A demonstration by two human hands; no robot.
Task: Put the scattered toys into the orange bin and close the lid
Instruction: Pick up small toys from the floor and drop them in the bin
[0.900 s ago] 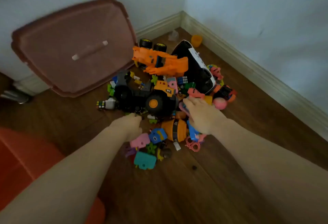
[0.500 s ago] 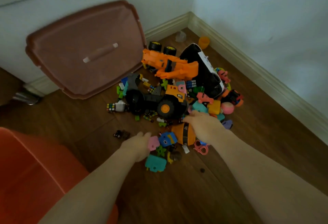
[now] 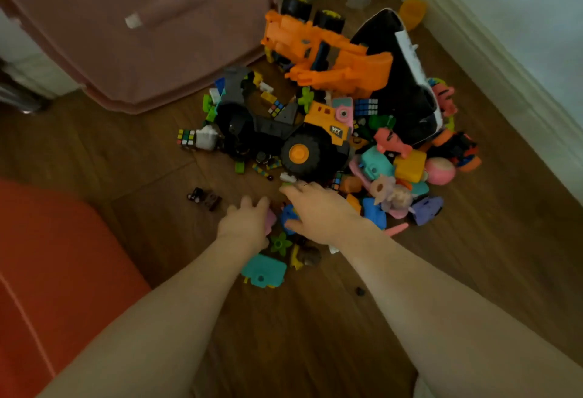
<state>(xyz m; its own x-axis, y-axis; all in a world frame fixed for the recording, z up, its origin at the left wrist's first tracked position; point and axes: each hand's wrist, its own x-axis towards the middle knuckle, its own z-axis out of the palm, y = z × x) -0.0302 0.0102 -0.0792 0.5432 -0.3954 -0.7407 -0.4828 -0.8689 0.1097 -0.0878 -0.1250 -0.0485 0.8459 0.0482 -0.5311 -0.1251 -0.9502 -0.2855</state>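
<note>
Orange bin (image 3: 47,271) waits while both hands reach into the toy pile (image 3: 331,145).
Left hand (image 3: 244,224) and right hand (image 3: 318,211) spread open, holding nothing; next, probably grasp the small pieces beneath.

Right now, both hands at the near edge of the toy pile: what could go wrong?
1. The left hand and right hand crowd the same small pieces; a scoop may scatter them.
2. The yellow loader sits just beyond the fingertips; a knock could roll it.
3. The orange bin stands off to the left; carried pieces may drop.
</note>
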